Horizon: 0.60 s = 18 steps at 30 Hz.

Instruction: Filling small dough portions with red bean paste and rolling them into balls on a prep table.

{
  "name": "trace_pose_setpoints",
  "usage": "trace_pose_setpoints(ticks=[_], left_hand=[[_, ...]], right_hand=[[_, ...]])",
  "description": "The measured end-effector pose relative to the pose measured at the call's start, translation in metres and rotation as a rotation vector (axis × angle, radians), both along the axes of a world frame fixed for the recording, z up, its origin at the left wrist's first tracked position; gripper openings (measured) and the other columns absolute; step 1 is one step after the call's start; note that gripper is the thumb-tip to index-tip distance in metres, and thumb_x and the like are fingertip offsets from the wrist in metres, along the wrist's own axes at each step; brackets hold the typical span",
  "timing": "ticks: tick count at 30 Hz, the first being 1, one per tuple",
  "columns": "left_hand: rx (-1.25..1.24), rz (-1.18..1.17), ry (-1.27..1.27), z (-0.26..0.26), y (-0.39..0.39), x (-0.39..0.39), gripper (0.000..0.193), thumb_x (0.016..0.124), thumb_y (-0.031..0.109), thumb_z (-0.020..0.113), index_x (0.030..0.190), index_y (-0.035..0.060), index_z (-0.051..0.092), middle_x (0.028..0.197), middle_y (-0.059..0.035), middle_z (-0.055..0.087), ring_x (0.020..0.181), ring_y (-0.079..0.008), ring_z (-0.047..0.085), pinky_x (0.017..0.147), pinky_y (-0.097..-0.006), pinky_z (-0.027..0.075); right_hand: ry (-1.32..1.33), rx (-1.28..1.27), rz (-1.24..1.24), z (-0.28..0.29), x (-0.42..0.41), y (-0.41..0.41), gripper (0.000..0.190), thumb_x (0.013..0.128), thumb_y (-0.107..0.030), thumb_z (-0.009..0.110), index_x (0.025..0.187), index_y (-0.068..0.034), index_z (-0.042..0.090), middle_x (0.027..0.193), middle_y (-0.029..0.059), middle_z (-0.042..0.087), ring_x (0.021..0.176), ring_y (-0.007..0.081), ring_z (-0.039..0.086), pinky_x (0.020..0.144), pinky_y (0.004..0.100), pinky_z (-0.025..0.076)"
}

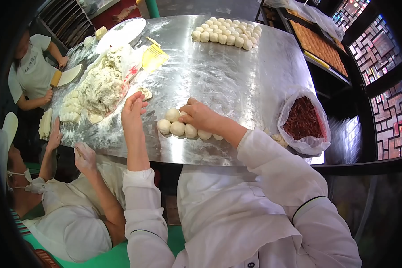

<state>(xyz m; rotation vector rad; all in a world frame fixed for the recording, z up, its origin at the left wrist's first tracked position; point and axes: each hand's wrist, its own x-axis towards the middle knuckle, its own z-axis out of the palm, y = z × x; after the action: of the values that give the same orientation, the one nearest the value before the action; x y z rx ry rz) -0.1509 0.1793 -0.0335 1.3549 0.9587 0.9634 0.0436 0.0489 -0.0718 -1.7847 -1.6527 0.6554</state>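
My right hand [199, 115] reaches over a small group of round dough balls [177, 128] on the floured metal table [217, 87]; its fingers touch a ball in the back row, and the palm hides some of the others. Raised at the left, my left hand [134, 106] has its fingers loosely apart and holds nothing. A flattened dough piece [145, 93] lies just behind its fingertips. Farther left, a large mass of rough dough [102, 83] rests on a plastic sheet, with a yellow plastic scraper [154, 57] near it.
Many dough balls [222, 32] stand in rows at the back. A plastic-lined container of dark red filling [305, 119] sits at the right edge. Two co-workers are at the left; one holds a wide blade [70, 75]. Trays of browned pastries [318, 47] stand on a rack behind right.
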Motion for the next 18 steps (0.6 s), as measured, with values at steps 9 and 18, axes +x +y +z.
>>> trace_pose_setpoints(ticks=[9,18], left_hand=[[0.306,0.107,0.838,-0.071,0.109,-0.010,0.058,0.088,0.038,0.070,0.128,-0.0027,0.061,0.110,-0.0185,0.064,0.099,-0.0313,0.063,0.090,-0.0389,0.048],[0.132,-0.129,0.205,-0.041,0.065,0.046,0.025,0.093,0.014,0.067,0.115,0.0038,0.063,0.095,0.0007,0.065,0.080,-0.0093,0.057,0.072,-0.0236,0.044]], right_hand=[[-0.107,0.335,-0.410,0.090,0.056,-0.120,0.015,0.096,-0.021,0.064,0.102,-0.007,0.066,0.092,0.0130,0.065,0.083,0.0352,0.065,0.071,0.0425,0.051],[-0.409,-0.187,-0.160,0.026,0.041,-0.285,0.013,0.089,-0.013,0.062,0.100,-0.010,0.057,0.095,0.0078,0.058,0.095,0.0281,0.063,0.070,0.0417,0.054]])
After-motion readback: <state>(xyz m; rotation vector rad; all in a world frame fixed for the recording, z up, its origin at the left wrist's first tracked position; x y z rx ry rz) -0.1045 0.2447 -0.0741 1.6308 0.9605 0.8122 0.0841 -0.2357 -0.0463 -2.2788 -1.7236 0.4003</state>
